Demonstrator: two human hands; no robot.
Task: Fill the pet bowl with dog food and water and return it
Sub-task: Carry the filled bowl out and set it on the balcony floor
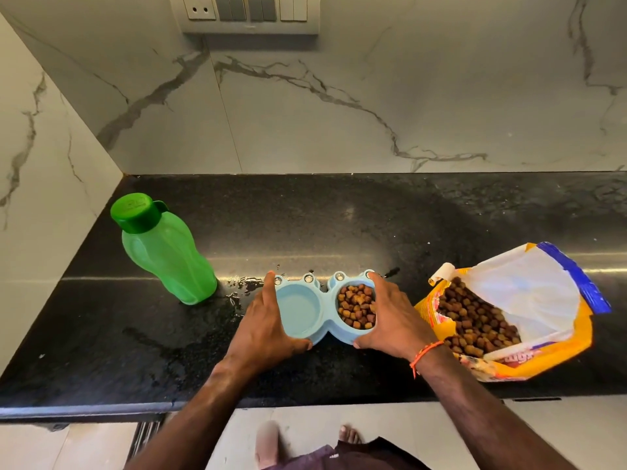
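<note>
A light blue double pet bowl [324, 310] rests on the black counter near its front edge. Its right cup holds brown dog food [357, 308]; its left cup looks filled with clear water. My left hand [264, 320] grips the bowl's left end and my right hand [390, 317] grips its right end. An open yellow dog food bag [515, 320] lies on its side to the right, kibble showing in its mouth. A green water bottle [166, 249] with its cap on stands to the left.
Spilled water [241, 286] wets the black counter [339, 218] behind and left of the bowl. Marble walls close the back and left. A switch panel [251, 13] sits high on the back wall. My bare feet show below the counter edge.
</note>
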